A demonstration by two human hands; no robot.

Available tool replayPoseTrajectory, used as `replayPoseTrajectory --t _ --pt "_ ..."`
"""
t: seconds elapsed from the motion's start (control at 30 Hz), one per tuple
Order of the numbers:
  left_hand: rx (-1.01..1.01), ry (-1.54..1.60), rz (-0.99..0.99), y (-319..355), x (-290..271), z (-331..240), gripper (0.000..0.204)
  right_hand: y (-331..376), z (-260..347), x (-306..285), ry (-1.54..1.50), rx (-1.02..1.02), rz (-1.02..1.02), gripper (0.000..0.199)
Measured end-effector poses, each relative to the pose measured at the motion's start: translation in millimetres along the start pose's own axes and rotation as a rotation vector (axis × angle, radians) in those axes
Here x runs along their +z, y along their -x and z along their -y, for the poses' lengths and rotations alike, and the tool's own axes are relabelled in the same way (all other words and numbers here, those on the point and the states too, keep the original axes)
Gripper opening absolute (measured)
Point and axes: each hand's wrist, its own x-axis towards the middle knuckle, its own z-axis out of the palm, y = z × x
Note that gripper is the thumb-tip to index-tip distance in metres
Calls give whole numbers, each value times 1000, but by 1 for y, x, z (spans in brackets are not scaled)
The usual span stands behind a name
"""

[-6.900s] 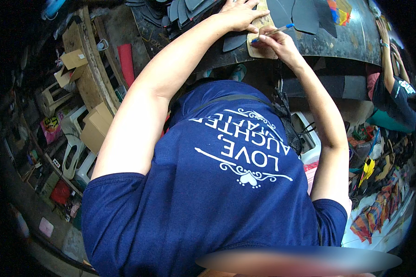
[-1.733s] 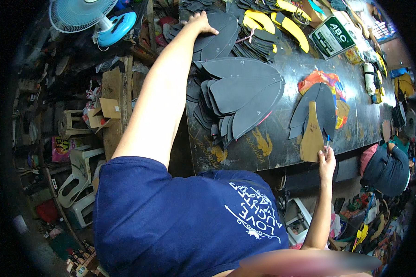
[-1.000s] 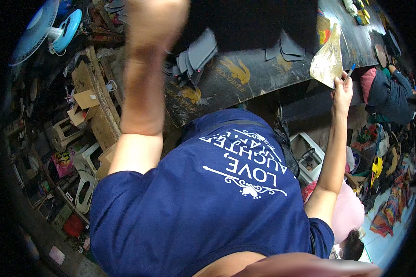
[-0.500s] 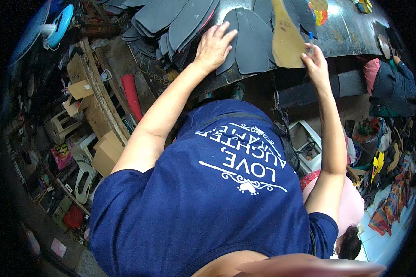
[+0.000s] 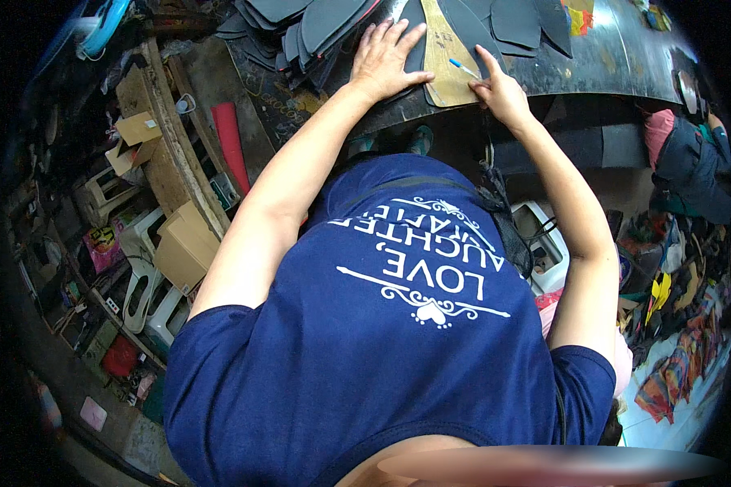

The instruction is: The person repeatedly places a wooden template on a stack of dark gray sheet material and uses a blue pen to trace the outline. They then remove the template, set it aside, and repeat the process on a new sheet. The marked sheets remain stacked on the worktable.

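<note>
Cluttered workshop shelves flank a dark table (image 5: 617,57). One tan sole-shaped template (image 5: 445,50) lies there, its long axis running away from the person. Left of it, the left hand (image 5: 386,58) presses flat, fingers spread, on dark cut soles (image 5: 317,24). On its right edge, the right hand (image 5: 499,88) pinches one blue pen (image 5: 463,67), seemingly touching the template.

Left hand (image 5: 388,58) flat on tan template (image 5: 447,57), right hand (image 5: 502,91) grips pen (image 5: 463,67)
</note>
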Motion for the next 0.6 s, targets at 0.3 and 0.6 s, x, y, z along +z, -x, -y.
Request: replayPoseTrajectory --t 0.3,0.6 --pt "23 -113 72 -2 4 2 58 3 -7 -7 -302 -111 101 78" --pt "-3 58 187 -8 -18 -6 64 -2 -13 -5 -251 -150 108 83"
